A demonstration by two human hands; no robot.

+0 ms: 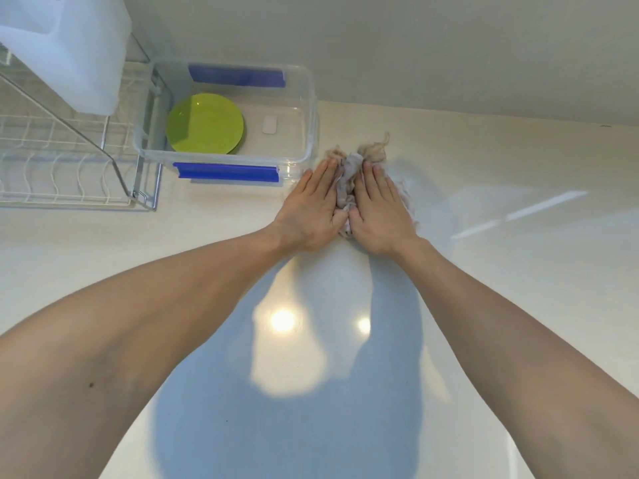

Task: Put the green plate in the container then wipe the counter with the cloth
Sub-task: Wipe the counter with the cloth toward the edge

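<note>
Both our hands lie flat with fingers stretched out, pressing down on the cloth (pixel 349 183). Our left hand (pixel 311 210) and our right hand (pixel 378 210) sit side by side, thumbs almost touching, and the cloth is bunched up in the gap between them. Its fluffy, frayed end sticks out past our fingertips. We are not pinching it, just pushing it flat onto the counter (pixel 501 278).

Just to the left of the cloth stands the container (pixel 309 108), a clear plastic box with blue clips on its near and far sides. It has no lid on. The green plate (pixel 205 123) lies flat inside it, at the left end. A small white patch (pixel 269 125) shows on the box's floor to the right of the plate; we cannot tell what it is.

Left of the container stands a white wire dish rack (pixel 65 160) with a shiny metal frame. Something white and see-through (pixel 69 46) hangs over the rack's far end.

The counter is pale, smooth and shiny. It shows our shadow and bright light spots close to us. Behind the container rises a plain pale wall (pixel 415 46).
</note>
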